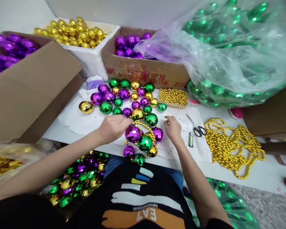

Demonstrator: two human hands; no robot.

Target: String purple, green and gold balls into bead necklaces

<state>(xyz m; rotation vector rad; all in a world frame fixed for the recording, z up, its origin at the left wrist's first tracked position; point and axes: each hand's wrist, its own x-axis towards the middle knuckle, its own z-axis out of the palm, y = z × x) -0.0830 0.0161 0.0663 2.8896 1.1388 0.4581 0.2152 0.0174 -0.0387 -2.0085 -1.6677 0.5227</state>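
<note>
Left fingers (126, 121) in a pinch on one gold strand (143, 124), right fingers (170, 119) curled, hold unclear, near one lighter (191, 139)

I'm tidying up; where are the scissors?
In the head view, the scissors lie right of centre, between the right hand and gold bead strands, beyond the small green cylinder.

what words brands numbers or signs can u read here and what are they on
"EA7", on the black shirt
"EMPORIO ARMANI", small, on the shirt
Red Chinese characters on the back cardboard box: too blurred to read surely
Any marking on the small green cylinder: too small to read
</note>
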